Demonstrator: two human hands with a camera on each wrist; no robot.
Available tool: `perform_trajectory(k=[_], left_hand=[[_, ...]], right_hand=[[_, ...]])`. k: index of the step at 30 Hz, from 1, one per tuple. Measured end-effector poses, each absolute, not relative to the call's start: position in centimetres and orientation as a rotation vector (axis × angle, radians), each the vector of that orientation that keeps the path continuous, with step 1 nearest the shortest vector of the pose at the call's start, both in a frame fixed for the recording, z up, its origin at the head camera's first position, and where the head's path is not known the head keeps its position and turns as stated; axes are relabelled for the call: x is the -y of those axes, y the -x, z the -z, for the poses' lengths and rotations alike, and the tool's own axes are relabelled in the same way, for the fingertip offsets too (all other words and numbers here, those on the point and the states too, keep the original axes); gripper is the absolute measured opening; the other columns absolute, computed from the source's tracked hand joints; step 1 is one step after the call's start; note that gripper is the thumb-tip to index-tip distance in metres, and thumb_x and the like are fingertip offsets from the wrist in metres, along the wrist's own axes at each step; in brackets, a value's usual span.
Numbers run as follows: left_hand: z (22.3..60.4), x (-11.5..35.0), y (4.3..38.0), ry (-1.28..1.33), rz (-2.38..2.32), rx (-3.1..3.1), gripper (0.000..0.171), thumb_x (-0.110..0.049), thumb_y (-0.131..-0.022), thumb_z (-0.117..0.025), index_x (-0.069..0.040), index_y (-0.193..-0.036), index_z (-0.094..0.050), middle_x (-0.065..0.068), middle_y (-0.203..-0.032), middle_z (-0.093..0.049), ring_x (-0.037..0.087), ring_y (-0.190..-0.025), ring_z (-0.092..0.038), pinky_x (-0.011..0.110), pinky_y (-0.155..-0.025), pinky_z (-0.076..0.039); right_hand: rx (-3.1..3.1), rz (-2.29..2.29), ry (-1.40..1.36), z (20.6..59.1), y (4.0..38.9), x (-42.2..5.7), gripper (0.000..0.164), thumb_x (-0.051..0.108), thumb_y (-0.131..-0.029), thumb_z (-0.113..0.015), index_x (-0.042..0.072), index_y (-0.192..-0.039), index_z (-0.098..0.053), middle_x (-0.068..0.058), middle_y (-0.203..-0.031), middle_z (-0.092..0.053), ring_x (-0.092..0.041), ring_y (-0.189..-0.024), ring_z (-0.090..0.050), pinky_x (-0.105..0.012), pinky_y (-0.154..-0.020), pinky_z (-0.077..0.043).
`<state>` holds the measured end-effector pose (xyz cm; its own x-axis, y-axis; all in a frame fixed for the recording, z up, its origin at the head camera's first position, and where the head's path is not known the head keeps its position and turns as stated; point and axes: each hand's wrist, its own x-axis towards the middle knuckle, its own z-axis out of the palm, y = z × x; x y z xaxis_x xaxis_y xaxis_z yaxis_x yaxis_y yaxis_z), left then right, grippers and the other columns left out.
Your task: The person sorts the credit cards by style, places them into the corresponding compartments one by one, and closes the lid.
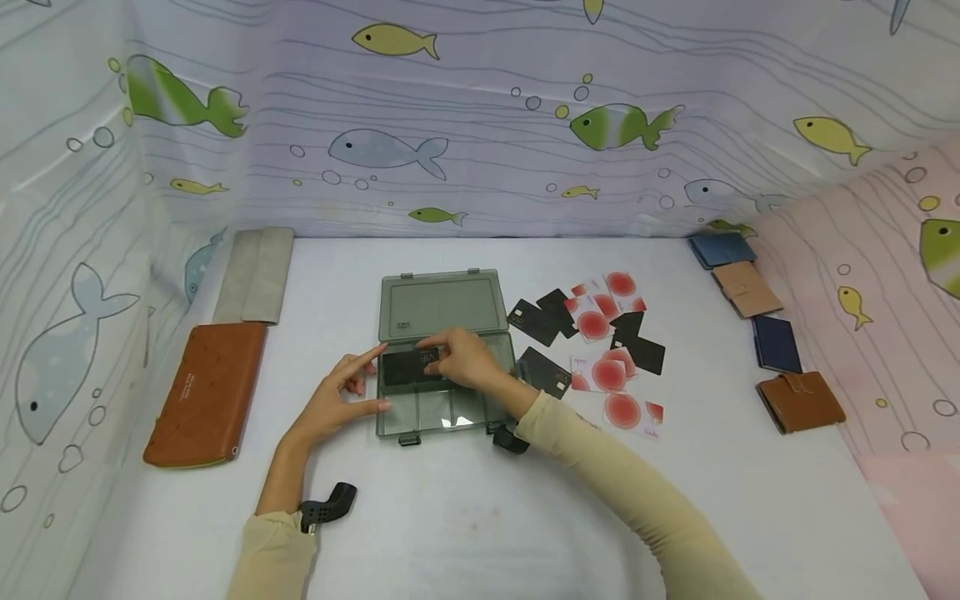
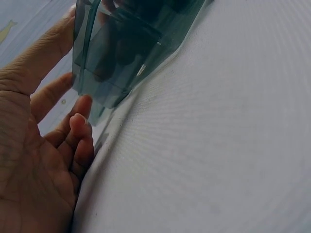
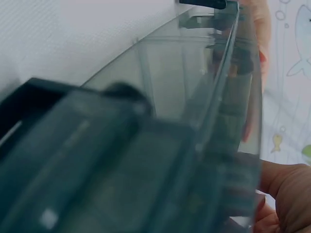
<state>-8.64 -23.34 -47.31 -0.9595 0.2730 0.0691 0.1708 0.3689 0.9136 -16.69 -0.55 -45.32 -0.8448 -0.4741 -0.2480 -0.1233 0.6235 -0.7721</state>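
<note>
A translucent grey-green plastic box [image 1: 396, 414] with compartments stands on the table, its lid [image 1: 441, 304] folded back. My right hand [image 1: 468, 360] is over the box and pinches a black card [image 1: 405, 367] marked VIP, which lies flat across the rear left compartments. My left hand [image 1: 330, 407] is at the box's left side, its straight index finger and thumb touching the edge; its other fingers are bent. In the left wrist view, the left hand [image 2: 41, 131] is beside the box wall [image 2: 104, 73]. Through the box wall in the right wrist view, the card cannot be made out.
Black cards [image 1: 533, 322] and red-and-white cards [image 1: 600, 369] lie scattered right of the box. On the left are a brown wallet [image 1: 206, 392] and a grey case [image 1: 255, 275]. Several small wallets, including a brown one [image 1: 801, 402], line the right edge. Patterned curtains [image 1: 480, 108] enclose the table.
</note>
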Motion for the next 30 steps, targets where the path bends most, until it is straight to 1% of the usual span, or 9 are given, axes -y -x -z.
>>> perform_trajectory(k=[2,4,9,11,13,15,20,27,30], left_hand=[[47.3,23.3,8.6,-0.415,-1.666,-2.52,0.081,0.001,-0.077,-0.081,-0.001,-0.149,-0.043,0.022,-0.11,-0.046,0.033,-0.079,-0.035,0.033,-0.074,-0.035],[47.3,23.2,8.6,-0.412,-1.666,-2.519,0.081,0.001,-0.077,-0.081,-0.001,-0.148,-0.043,0.022,-0.11,-0.046,0.034,-0.079,-0.034,0.034,-0.073,-0.034],[47.3,23.1,8.6,-0.389,-1.666,-2.517,0.081,0.001,-0.077,-0.081,-0.001,-0.149,-0.043,0.022,-0.11,-0.046,0.033,-0.079,-0.034,0.032,-0.074,-0.035],[47.3,23.0,8.6,-0.379,-1.663,-2.518,0.081,0.0,-0.077,-0.081,-0.002,-0.149,-0.043,0.021,-0.11,-0.046,0.033,-0.08,-0.034,0.032,-0.074,-0.035],[47.3,23.0,8.6,-0.373,-1.657,-2.524,0.081,0.0,-0.077,-0.082,-0.002,-0.149,-0.044,0.02,-0.111,-0.046,0.032,-0.08,-0.034,0.032,-0.075,-0.035],[47.4,23.0,8.6,-0.369,-1.649,-2.533,0.081,-0.001,-0.077,-0.082,-0.003,-0.149,-0.044,0.02,-0.111,-0.046,0.032,-0.08,-0.034,0.032,-0.074,-0.034],[47.5,23.0,8.6,-0.376,-1.634,-2.553,0.08,0.0,-0.077,-0.082,-0.002,-0.148,-0.045,0.019,-0.11,-0.047,0.031,-0.079,-0.035,0.033,-0.073,-0.033],[47.4,23.0,8.6,-0.381,-1.641,-2.549,0.079,0.001,-0.078,-0.081,0.0,-0.148,-0.044,0.02,-0.11,-0.046,0.031,-0.079,-0.035,0.032,-0.072,-0.033],[48.8,23.5,8.9,-0.371,-1.644,-2.552,0.082,-0.003,-0.077,-0.083,-0.008,-0.15,-0.044,0.014,-0.111,-0.047,0.024,-0.078,-0.036,0.03,-0.072,-0.033]], right_hand=[[-2.457,1.058,0.485,45.3,16.5,0.4,0.042,0.014,-0.086,-0.077,0.018,-0.127,-0.07,0.003,-0.056,-0.049,-0.008,-0.05,-0.038,-0.022,-0.047,-0.03],[-2.496,1.014,0.5,45.0,16.4,0.2,0.041,0.018,-0.087,-0.077,0.021,-0.127,-0.07,0.003,-0.063,-0.06,-0.006,-0.053,-0.046,-0.021,-0.047,-0.034],[-2.489,1.02,0.493,44.1,16.3,-1.6,0.039,0.022,-0.091,-0.073,0.019,-0.13,-0.068,-0.006,-0.088,-0.076,-0.021,-0.055,-0.066,-0.022,-0.045,-0.039],[-2.47,1.07,0.488,43.9,16.4,-2.9,0.038,0.022,-0.092,-0.071,0.018,-0.13,-0.068,-0.008,-0.09,-0.076,-0.025,-0.051,-0.064,-0.023,-0.044,-0.037],[-2.477,1.141,0.502,43.8,16.5,-4.7,0.036,0.023,-0.092,-0.072,0.018,-0.128,-0.069,-0.008,-0.092,-0.076,-0.021,-0.049,-0.06,-0.023,-0.045,-0.037],[-2.489,1.234,0.526,43.8,16.5,-6.6,0.035,0.022,-0.091,-0.073,0.017,-0.126,-0.071,-0.008,-0.09,-0.075,-0.015,-0.051,-0.056,-0.023,-0.047,-0.038],[-2.52,1.4,0.491,44.3,16.2,-11.8,0.036,0.017,-0.086,-0.077,0.008,-0.121,-0.072,-0.009,-0.085,-0.072,-0.014,-0.057,-0.049,-0.024,-0.05,-0.039],[-2.592,1.235,0.317,46.2,15.1,-16.8,0.046,0.021,-0.081,-0.082,0.003,-0.121,-0.07,-0.007,-0.079,-0.067,-0.014,-0.062,-0.055,-0.025,-0.055,-0.043],[-2.646,1.122,0.293,47.0,14.6,-17.6,0.047,0.023,-0.078,-0.085,0.003,-0.118,-0.07,-0.003,-0.073,-0.061,-0.014,-0.064,-0.053,-0.028,-0.06,-0.043]])
